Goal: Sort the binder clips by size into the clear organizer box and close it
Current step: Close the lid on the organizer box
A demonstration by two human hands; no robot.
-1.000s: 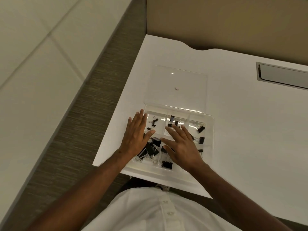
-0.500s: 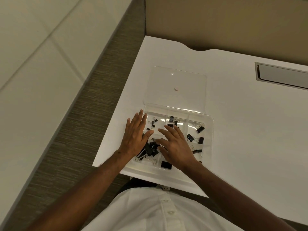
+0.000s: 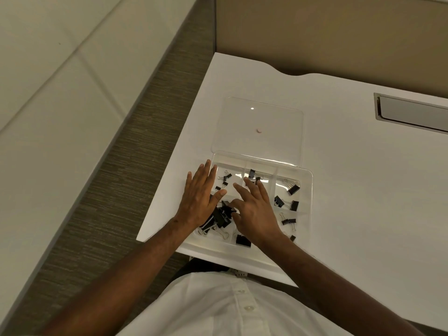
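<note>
Binder clips (image 3: pixel 224 215) heaped in the open organizer box (image 3: pixel 309 187) on the desk (image 3: pixel 351 190). Left hand (image 3: pixel 200 196) lies flat, steadying; right hand (image 3: pixel 254 209), fingers spread, should pinch one clip only.

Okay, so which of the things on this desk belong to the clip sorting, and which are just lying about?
For the job:
clear organizer box
its open lid
binder clips
left hand, flat on the box's left edge
right hand, over the clips

Lying about:
metal hatch set in the white desk
</note>
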